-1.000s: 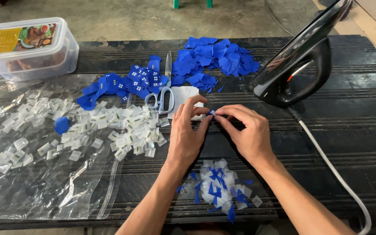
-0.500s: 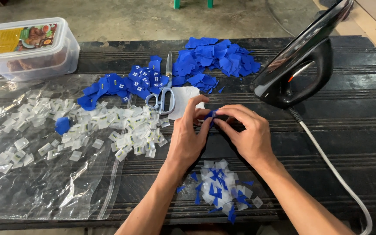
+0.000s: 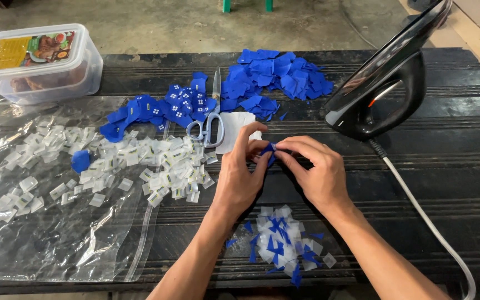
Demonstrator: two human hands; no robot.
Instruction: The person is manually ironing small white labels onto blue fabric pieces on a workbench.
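Now our left hand point(image 3: 239, 176) and right hand point(image 3: 318, 175) have drawn closer, each grip pinched shut on the small blue fabric piece point(image 3: 268, 151), scissors point(image 3: 211, 119) just beyond.

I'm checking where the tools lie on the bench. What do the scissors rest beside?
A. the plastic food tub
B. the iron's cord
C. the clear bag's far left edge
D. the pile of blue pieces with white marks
D: the scissors lie against the blue pieces with white marks, far from the tub and the cord.
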